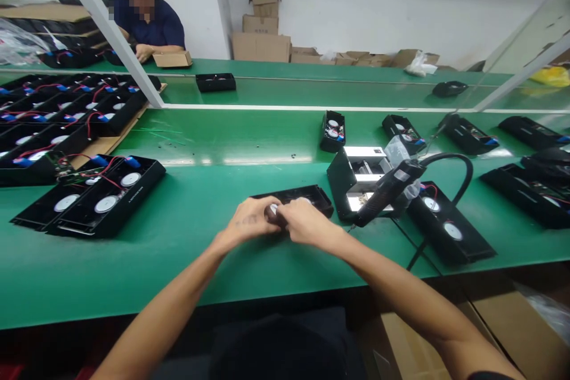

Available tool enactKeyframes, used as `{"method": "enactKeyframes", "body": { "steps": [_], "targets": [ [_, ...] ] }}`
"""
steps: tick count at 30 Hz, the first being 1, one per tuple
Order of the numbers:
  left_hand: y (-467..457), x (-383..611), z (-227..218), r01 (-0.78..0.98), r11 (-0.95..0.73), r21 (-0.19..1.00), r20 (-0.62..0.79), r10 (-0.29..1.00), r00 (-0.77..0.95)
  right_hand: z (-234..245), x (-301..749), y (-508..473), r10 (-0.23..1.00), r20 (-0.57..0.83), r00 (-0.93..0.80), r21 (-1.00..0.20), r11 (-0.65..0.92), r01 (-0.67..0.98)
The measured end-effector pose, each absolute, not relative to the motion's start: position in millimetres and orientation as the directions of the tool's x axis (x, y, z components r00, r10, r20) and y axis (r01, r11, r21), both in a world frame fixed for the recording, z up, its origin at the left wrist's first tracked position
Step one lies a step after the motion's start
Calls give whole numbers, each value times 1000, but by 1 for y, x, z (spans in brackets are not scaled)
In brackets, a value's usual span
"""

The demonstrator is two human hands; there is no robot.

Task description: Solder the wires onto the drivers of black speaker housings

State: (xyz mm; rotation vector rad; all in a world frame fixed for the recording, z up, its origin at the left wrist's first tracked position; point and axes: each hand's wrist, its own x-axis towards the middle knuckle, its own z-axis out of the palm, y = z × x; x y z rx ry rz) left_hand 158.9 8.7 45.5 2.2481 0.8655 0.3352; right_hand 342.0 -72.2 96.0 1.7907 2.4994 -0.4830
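Head view gives me the green bench [267, 273], the black casing [318, 195] laid flat on it, likely for easy reach, then just in front of that the right hand [307, 222], whose grip I cannot tell, and the left hand [250, 218], fingers clamped on a round dark piece [270, 214], seemingly to steady it.

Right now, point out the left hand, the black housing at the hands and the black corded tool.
Left hand [250, 218]: head view, back of the hand.
Black housing [321, 199]: head view, its uncovered right end.
Black corded tool [387, 193]: head view, middle of its body.
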Motion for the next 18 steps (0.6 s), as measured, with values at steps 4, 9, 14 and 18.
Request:
{"method": "enactKeyframes", "body": {
  "steps": [4, 9, 14, 18],
  "targets": [
    [56, 165, 63, 445, -386, 808, -133, 616, 777, 114, 358, -22, 888, -289, -358, -425, 216, 879],
    [74, 169, 70, 449, -355, 820, -168, 600, 782, 118, 370, 7, 869, -350, -349, -540, 117, 834],
    [72, 170, 66, 446, -289, 847, -203, 600, 774, 112, 370, 5, 876, -329, -352, -546, 128, 828],
    [74, 170, 65, 454, -251, 855, -226, 608, 761, 112, 368, 6, 885, -315, -341, -567, 112, 816]
  ]
}}
